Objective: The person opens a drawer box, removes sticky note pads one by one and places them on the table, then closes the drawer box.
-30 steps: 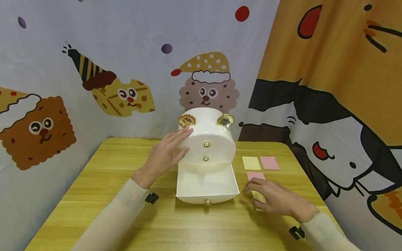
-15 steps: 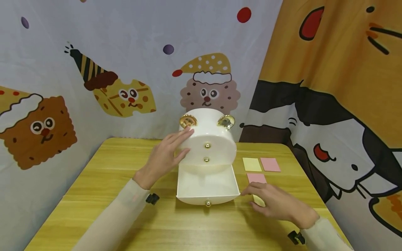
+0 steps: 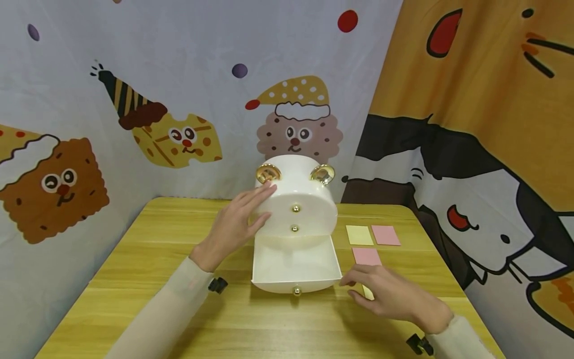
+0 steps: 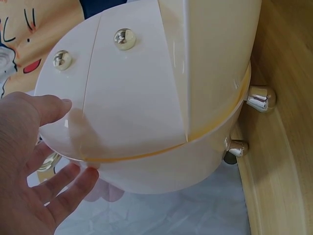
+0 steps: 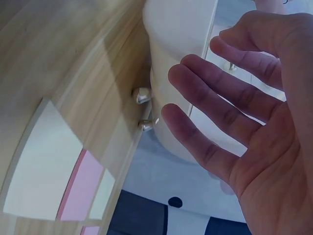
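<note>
A white storage box [image 3: 309, 214] with two gold ears and small gold knobs stands mid-table in the head view. Its bottom drawer [image 3: 296, 259] is pulled out towards me and holds nothing visible. My left hand [image 3: 230, 227] rests on the upper left side of the box, thumb on the front face; the left wrist view shows its fingertips along the curved edge of the box [image 4: 132, 107]. Beside the drawer's front right corner is my right hand [image 3: 390, 291], fingers loosely bent with nothing between them. It partly covers a yellow sticky-note pad [image 3: 368, 291].
Right of the box lie a yellow pad [image 3: 359, 235] and two pink pads, one at the back [image 3: 385, 235] and one nearer [image 3: 366, 256]. The wooden table [image 3: 179, 219] meets a cartoon-printed curtain [image 3: 188, 40] behind the box.
My right hand has shifted slightly left and nearer to me, from over the near yellow pad to the drawer's front right corner. The left hand and the box have stayed put.
</note>
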Demonstrator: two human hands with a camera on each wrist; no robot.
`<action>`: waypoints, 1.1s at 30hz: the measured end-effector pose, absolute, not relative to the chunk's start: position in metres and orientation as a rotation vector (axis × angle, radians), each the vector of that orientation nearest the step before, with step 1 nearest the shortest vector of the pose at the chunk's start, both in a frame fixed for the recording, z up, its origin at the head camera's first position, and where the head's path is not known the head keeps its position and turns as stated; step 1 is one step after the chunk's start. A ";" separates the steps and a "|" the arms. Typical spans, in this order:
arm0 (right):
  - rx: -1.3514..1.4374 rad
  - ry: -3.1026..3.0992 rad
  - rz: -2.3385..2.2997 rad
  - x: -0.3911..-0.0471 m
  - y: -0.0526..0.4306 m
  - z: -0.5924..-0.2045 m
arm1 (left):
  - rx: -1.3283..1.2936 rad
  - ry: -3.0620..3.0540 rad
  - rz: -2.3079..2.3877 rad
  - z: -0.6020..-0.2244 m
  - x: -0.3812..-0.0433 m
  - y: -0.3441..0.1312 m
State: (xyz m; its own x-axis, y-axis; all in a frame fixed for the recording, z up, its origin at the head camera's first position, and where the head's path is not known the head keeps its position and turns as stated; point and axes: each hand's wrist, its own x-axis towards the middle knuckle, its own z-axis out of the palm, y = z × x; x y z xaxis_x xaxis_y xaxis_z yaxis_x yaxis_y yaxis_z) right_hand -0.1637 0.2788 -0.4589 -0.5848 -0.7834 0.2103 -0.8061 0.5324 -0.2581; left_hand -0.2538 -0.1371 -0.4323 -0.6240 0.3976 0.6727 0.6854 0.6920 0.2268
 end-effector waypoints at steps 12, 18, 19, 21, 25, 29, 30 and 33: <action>1.484 -2.633 0.572 -0.164 0.258 -0.460 | -0.830 -2.291 -0.641 -0.434 -0.255 -0.136; 1.510 -2.638 0.571 -0.165 0.246 -0.461 | -0.829 -2.291 -0.642 -0.434 -0.255 -0.137; 1.521 -2.632 0.574 -0.165 0.244 -0.462 | -0.828 -2.292 -0.640 -0.434 -0.255 -0.137; 1.540 -2.618 0.574 -0.166 0.240 -0.464 | -0.825 -2.296 -0.638 -0.434 -0.254 -0.137; 1.575 -2.593 0.572 -0.168 0.232 -0.468 | -0.818 -2.297 -0.631 -0.434 -0.254 -0.137; 1.598 -2.576 0.567 -0.168 0.225 -0.471 | -0.815 -2.296 -0.629 -0.434 -0.254 -0.137; 1.605 -2.568 0.568 -0.167 0.224 -0.472 | -0.814 -2.298 -0.629 -0.434 -0.254 -0.137; 1.630 -2.535 0.548 -0.166 0.220 -0.475 | -0.813 -2.303 -0.634 -0.434 -0.254 -0.136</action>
State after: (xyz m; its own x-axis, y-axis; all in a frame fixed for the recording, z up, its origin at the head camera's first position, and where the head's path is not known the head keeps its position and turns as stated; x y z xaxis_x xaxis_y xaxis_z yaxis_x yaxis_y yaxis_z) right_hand -0.1660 0.2198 -0.4749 -0.4314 -0.8655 0.2546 -0.8934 0.3705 -0.2541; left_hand -0.2537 -0.1361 -0.4344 -0.6265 0.3880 0.6760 0.6793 0.6971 0.2294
